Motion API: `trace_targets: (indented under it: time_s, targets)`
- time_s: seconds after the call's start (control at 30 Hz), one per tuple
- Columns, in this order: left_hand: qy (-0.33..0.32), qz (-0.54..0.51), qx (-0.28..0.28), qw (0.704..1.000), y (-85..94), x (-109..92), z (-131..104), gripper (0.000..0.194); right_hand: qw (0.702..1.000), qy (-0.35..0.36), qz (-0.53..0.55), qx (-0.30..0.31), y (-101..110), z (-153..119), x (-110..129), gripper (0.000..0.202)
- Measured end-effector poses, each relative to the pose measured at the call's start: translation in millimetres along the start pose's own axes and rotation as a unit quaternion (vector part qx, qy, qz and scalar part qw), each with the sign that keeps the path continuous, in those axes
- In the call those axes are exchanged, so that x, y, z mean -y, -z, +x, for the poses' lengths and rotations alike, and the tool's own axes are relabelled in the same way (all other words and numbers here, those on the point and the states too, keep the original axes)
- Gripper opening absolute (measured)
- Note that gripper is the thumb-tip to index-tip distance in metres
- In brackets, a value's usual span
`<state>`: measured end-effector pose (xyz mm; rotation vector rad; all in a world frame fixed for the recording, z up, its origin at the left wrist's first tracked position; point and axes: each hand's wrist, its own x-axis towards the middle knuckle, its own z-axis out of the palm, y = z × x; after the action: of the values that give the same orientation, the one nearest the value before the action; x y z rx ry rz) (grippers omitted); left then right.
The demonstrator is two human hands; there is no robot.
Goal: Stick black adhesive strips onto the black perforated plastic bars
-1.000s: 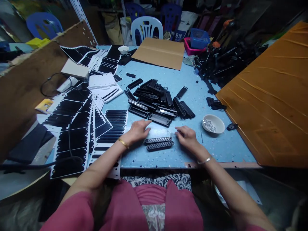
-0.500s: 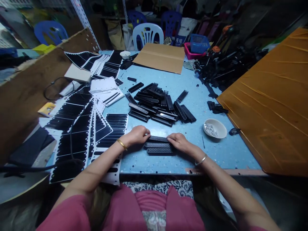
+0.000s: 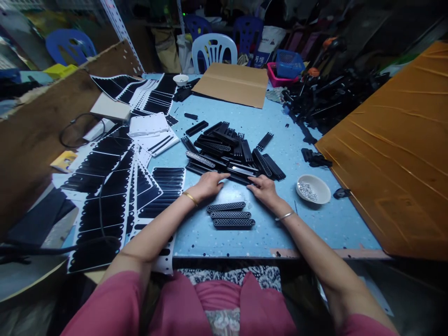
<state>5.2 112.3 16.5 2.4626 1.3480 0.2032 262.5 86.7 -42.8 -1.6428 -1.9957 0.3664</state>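
Observation:
Several slim black plastic bars lie in a loose pile [image 3: 224, 144] in front of me, some showing a grey lattice face. My left hand [image 3: 210, 185] is at the pile's near edge, thumb and index finger apart, the index fingertip at a black bar [image 3: 240, 178]. By the right end of that same bar is my right hand [image 3: 264, 189], its thumb and fingertips also apart. Closer to me, three lattice-faced bars lie side by side: a slightly slanted one [image 3: 226, 206], a middle one [image 3: 231, 215] and the nearest one [image 3: 234, 223].
Right of my hands stands a white bowl [image 3: 324, 189] of small silvery pieces. Black adhesive sheets [image 3: 101, 210] cover the left side. Cardboard [image 3: 234, 84] lies at the back, black parts [image 3: 336, 98] are heaped at the right, and an orange-brown panel [image 3: 395, 149] borders the table.
Both hands have let go of the farthest of the three lattice-faced bars and moved forward to the pile's near edge. That bar now lies slightly slanted beside the other two.

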Motion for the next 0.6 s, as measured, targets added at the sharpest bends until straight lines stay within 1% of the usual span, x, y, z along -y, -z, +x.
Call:
trace_targets:
  time_s: [0.07, 0.13, 0.2, 0.27, 0.37, 0.43, 0.47, 0.53, 0.6]
  targets:
    - [-0.011, 0.024, 0.004, 1.000, -0.6, -5.6, 7.9, 0.040, 1.000, 0.016, -0.008, 0.003, 2.1, -6.3, 1.6, 0.031]
    - [-0.025, 0.027, 0.011, 0.999, 1.7, -10.3, 4.9, 0.033, 0.999, 0.041, -0.005, 0.014, 6.8, -16.9, 6.5, 0.030]
    - [-0.037, 0.007, 0.032, 0.999, 6.0, -11.7, -6.6, 0.026, 0.997, 0.064, 0.016, 0.046, 12.1, -27.6, 15.4, 0.030]
    - [-0.036, -0.027, 0.048, 0.998, 10.6, -8.9, -21.4, 0.023, 0.991, 0.083, 0.046, 0.097, 15.9, -34.5, 27.6, 0.029]
    - [-0.008, -0.076, 0.057, 0.995, 14.7, 1.1, -39.5, 0.023, 0.977, 0.101, 0.079, 0.169, 16.6, -34.8, 46.0, 0.023]
    - [0.018, -0.092, 0.060, 0.994, 14.1, 8.2, -46.2, 0.026, 0.972, 0.108, 0.080, 0.193, 14.8, -30.7, 52.8, 0.025]
    - [0.023, -0.099, 0.065, 0.993, 13.0, 10.9, -48.1, 0.028, 0.973, 0.105, 0.075, 0.193, 14.0, -28.2, 53.6, 0.029]
    - [0.012, -0.114, 0.078, 0.990, 10.2, 14.1, -50.1, 0.033, 0.980, 0.086, 0.060, 0.167, 13.9, -23.4, 49.9, 0.035]
    - [-0.013, -0.122, 0.088, 0.988, 8.3, 14.1, -51.0, 0.035, 0.993, 0.048, 0.029, 0.100, 16.4, -18.4, 41.6, 0.031]
